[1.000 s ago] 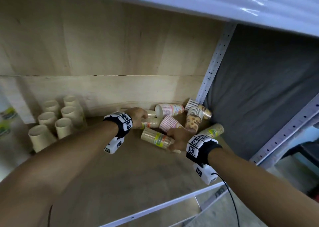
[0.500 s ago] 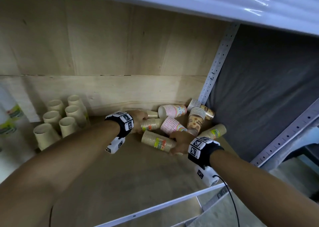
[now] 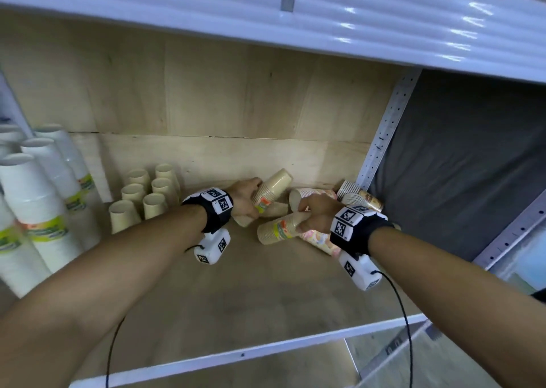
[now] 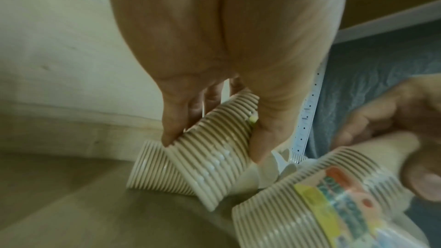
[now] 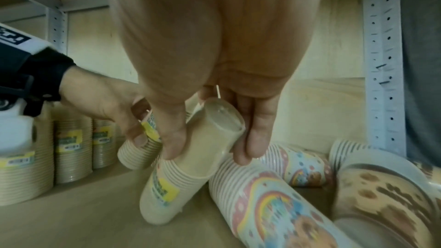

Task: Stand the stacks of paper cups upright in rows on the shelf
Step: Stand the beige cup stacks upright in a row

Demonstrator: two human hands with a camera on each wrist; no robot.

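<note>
Left hand: your left hand (image 3: 246, 194) grips a beige wrapped paper-cup stack with a yellow label (image 3: 270, 188), thumb and fingers (image 4: 267, 135) curled round it; stack tilted, closed end up toward the back wall, lower end over another beige stack lying on the shelf (image 4: 145, 171).
Right hand: your right hand (image 3: 317, 213) clamps a second beige labelled cup stack (image 3: 280, 229), thumb one side, fingers (image 5: 259, 139) the other near the closed end; stack slanted, open end down on the wooden shelf board (image 3: 251, 293).
Fallen pile: rainbow-print pastel cup stack (image 5: 267, 191) lies on its side just beside the right-hand stack; second pastel stack (image 5: 303, 167) behind it; brown-patterned cup stack (image 5: 381, 205) lies at far right near the perforated grey metal upright (image 3: 384, 139).
Upright row: six plain beige cup stacks (image 3: 144, 194) stand in rows at back left of the shelf, well apart from the pile.
Far left: tall white cup stacks with green-yellow labels (image 3: 35, 198) stand upright.
Wrists: black bands with white marker blocks (image 3: 215, 207) on both.
</note>
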